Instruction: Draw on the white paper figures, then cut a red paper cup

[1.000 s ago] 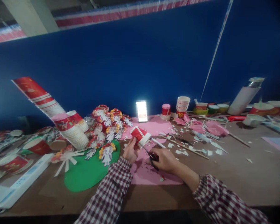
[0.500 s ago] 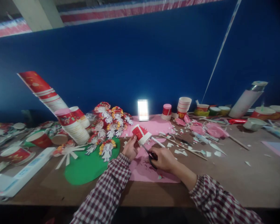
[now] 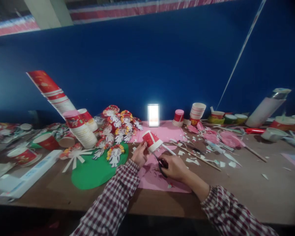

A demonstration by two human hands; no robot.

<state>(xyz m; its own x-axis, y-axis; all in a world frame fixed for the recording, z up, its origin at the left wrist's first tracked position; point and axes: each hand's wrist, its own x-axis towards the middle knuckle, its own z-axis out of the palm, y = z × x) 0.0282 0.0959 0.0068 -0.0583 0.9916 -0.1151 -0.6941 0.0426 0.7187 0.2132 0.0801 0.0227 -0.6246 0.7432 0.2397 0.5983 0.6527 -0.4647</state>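
Observation:
My left hand [image 3: 140,154] grips a red and white paper cup [image 3: 151,141], held tilted on its side above a pink paper sheet [image 3: 157,175]. My right hand [image 3: 174,167] is closed round black-handled scissors [image 3: 160,163], whose blades point up-left into the cup's rim. Both sleeves are red and white check. Small paper scraps lie on the pink sheet under the hands.
A green paper disc [image 3: 95,170] lies left of the hands, with paper dolls [image 3: 114,129] piled behind it. Stacks of red cups [image 3: 82,131] lean at the left. A lit phone [image 3: 153,115] stands against the blue wall. Sticks, scraps and bowls [image 3: 220,118] litter the right side.
The hands, cup and scissors keep the same pose. The view has drifted, so everything sits slightly further right and a little higher in the picture.

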